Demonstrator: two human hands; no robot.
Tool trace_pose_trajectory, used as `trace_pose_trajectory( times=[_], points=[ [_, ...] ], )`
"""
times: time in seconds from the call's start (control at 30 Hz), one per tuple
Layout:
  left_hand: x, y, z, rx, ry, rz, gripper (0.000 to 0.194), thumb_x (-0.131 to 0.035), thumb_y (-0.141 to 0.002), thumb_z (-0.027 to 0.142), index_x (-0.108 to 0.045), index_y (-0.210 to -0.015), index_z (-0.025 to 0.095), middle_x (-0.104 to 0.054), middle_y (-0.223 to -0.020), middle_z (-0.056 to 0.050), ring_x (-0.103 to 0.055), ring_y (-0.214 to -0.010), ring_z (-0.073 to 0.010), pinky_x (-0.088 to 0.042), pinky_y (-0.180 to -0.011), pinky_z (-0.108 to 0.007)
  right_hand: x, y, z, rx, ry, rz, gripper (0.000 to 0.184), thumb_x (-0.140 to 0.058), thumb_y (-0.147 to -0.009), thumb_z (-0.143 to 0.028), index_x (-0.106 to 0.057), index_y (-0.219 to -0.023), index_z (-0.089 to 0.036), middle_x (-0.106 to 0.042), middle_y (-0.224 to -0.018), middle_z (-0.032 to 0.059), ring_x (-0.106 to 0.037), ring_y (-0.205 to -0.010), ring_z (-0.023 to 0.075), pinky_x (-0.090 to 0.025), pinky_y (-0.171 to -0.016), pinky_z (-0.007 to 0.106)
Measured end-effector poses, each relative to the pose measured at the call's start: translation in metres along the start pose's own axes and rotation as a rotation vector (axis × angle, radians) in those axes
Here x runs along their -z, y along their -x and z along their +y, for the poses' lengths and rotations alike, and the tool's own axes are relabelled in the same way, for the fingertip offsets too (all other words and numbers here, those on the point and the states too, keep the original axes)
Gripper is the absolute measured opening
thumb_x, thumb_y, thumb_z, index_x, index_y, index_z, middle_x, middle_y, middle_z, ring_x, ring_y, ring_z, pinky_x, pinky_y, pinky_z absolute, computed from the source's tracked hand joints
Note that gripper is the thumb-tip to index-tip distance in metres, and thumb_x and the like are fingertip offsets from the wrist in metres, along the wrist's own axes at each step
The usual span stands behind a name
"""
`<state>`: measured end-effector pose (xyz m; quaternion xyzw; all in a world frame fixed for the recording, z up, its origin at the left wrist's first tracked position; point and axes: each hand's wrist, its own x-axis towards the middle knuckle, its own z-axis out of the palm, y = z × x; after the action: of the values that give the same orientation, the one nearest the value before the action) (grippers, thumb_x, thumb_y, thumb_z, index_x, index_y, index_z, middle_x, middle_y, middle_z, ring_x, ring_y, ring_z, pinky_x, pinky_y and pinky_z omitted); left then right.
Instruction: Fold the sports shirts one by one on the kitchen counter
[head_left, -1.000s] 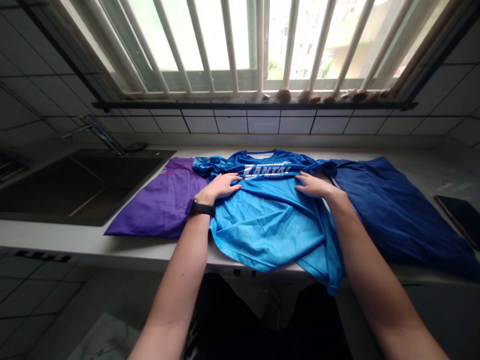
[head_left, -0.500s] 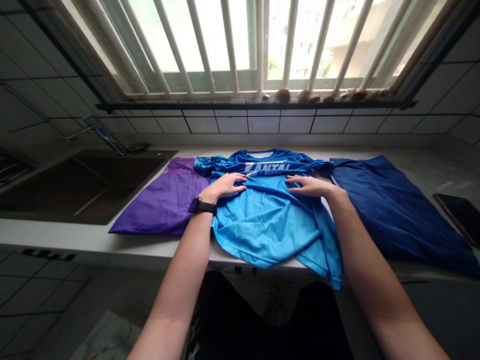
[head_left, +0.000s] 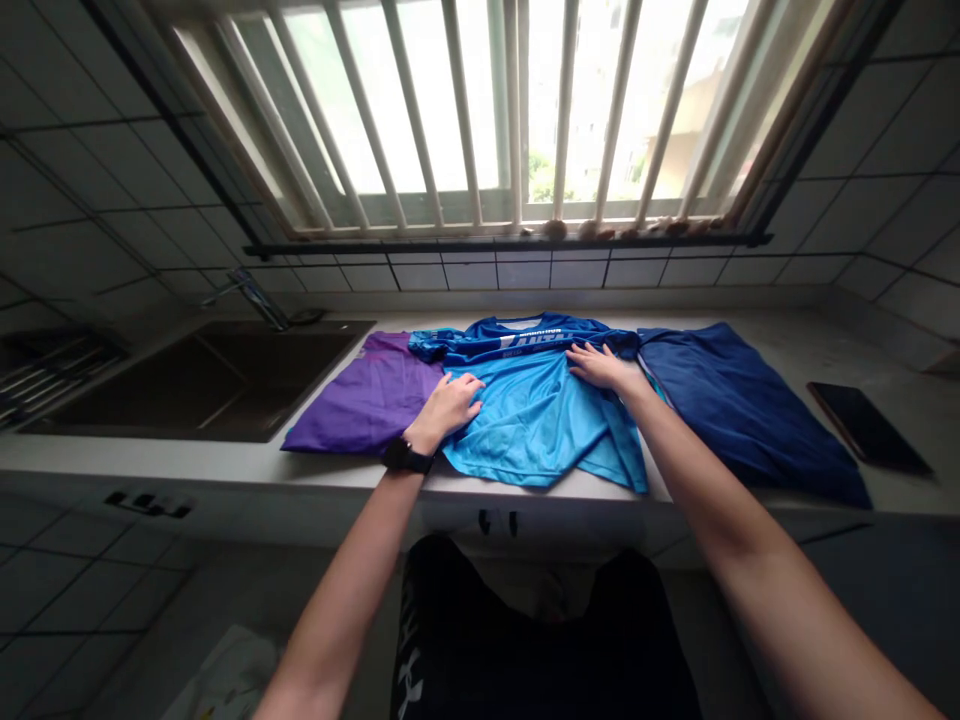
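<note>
Along the back, a narrow bare strip of the table (head_left: pixel 787 325) lies before the tiled wall (head_left: pixel 525 275), widening toward the right of the frame. At centre, the blue shirt (head_left: pixel 540 420) reaches close to the front edge; between the left fingers (head_left: pixel 469 383) and right fingers (head_left: pixel 583 357) lies an unblocked stretch of cloth. The purple garment (head_left: pixel 360 400) crowds its left side, the navy garment (head_left: pixel 750 410) its right, with a slim gap at the shirt's lower right. A phone (head_left: pixel 870 428) sits just beyond. Upper left, the faucet (head_left: pixel 259 300) stands upright behind the sink (head_left: pixel 172 385).
</note>
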<state>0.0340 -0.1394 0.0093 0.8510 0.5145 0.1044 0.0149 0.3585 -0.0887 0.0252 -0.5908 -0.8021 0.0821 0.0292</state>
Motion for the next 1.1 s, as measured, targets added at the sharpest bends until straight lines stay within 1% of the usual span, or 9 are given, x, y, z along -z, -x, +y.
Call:
trace_pose_trajectory(
  times=[0.17,0.23,0.33,0.47,0.73,0.83,0.9,1.0,1.1],
  points=[
    [0.019,0.075,-0.016,-0.126,0.223,-0.034,0.040,-0.067,-0.089,0.042,-0.073,-0.123,0.023,-0.072,-0.130,-0.012,-0.067,-0.122,-0.0293,-0.052,-0.110,-0.042,0.020,0.079,-0.040,0.247,-0.134,0.210,0.030,-0.052,-0.101,-0.028,-0.071,-0.122,-0.022,-0.074,-0.127,0.0117,-0.069,-0.116,0.0257,-0.052,-0.103,0.040],
    [0.023,0.092,-0.022,-0.173,0.254,-0.074,0.047,-0.071,-0.083,0.036,-0.072,-0.129,0.024,-0.069,-0.138,-0.011,-0.063,-0.131,-0.0291,-0.048,-0.115,-0.041,0.011,0.124,-0.047,0.288,-0.164,0.113,0.021,-0.058,-0.099,-0.037,-0.075,-0.098,-0.024,-0.076,-0.098,0.0071,-0.072,-0.093,0.0233,-0.055,-0.086,0.034],
    [0.026,0.100,-0.027,-0.225,0.274,-0.102,0.058,-0.069,-0.077,0.022,-0.070,-0.135,0.025,-0.062,-0.149,-0.011,-0.057,-0.140,-0.0286,-0.044,-0.120,-0.041,-0.014,0.173,-0.044,0.276,-0.134,0.100,0.014,-0.074,-0.088,-0.038,-0.072,-0.090,-0.025,-0.073,-0.096,0.0075,-0.069,-0.087,0.0252,-0.056,-0.077,0.035],
    [0.024,0.089,-0.027,-0.177,0.354,-0.098,0.035,-0.058,-0.081,0.018,-0.078,-0.109,0.024,-0.074,-0.129,-0.008,-0.070,-0.119,-0.0241,-0.053,-0.108,-0.036,-0.042,0.195,-0.034,0.196,-0.138,0.220,0.007,-0.062,-0.093,-0.026,-0.068,-0.089,-0.025,-0.070,-0.096,0.0091,-0.069,-0.089,0.0277,-0.057,-0.080,0.040],
    [0.026,0.082,-0.008,0.322,0.363,0.430,0.023,-0.049,-0.091,0.028,-0.068,-0.104,0.024,-0.078,-0.105,-0.006,-0.073,-0.098,-0.0235,-0.055,-0.091,-0.033,-0.039,0.206,-0.028,-0.024,-0.377,0.541,0.019,-0.045,-0.100,-0.030,-0.063,-0.096,-0.027,-0.073,-0.094,0.0108,-0.071,-0.087,0.0291,-0.057,-0.086,0.044],
    [0.034,0.091,-0.006,0.402,0.332,0.516,0.018,-0.051,-0.089,0.030,-0.065,-0.099,0.024,-0.076,-0.095,-0.004,-0.070,-0.084,-0.0212,-0.054,-0.082,-0.031,-0.036,0.216,-0.022,0.038,-0.429,0.487,0.019,-0.047,-0.099,-0.032,-0.064,-0.094,-0.027,-0.072,-0.091,0.0095,-0.070,-0.086,0.0279,-0.057,-0.083,0.042],
    [0.041,0.099,-0.009,0.361,0.313,0.439,0.014,-0.052,-0.084,0.029,-0.064,-0.090,0.024,-0.073,-0.085,-0.002,-0.066,-0.074,-0.0192,-0.052,-0.077,-0.030,-0.034,0.221,-0.017,0.159,-0.403,0.341,0.019,-0.050,-0.098,-0.030,-0.065,-0.088,-0.027,-0.072,-0.087,0.0077,-0.069,-0.084,0.0266,-0.055,-0.081,0.041],
    [0.052,0.112,-0.018,0.136,0.324,0.137,0.012,-0.051,-0.075,0.026,-0.063,-0.077,0.023,-0.070,-0.075,-0.001,-0.062,-0.071,-0.0187,-0.050,-0.073,-0.030,-0.032,0.225,-0.012,0.292,-0.337,0.125,0.023,-0.054,-0.098,-0.033,-0.067,-0.081,-0.025,-0.071,-0.084,0.0058,-0.068,-0.081,0.0241,-0.053,-0.078,0.038],
    [0.057,0.115,-0.023,-0.073,0.357,-0.112,0.017,-0.050,-0.074,0.025,-0.066,-0.075,0.020,-0.070,-0.079,-0.003,-0.063,-0.077,-0.0207,-0.051,-0.077,-0.032,-0.030,0.217,-0.007,0.252,-0.337,0.123,0.033,-0.050,-0.102,-0.041,-0.070,-0.083,-0.023,-0.072,-0.088,0.0070,-0.069,-0.083,0.0229,-0.055,-0.080,0.036]
  ],
)
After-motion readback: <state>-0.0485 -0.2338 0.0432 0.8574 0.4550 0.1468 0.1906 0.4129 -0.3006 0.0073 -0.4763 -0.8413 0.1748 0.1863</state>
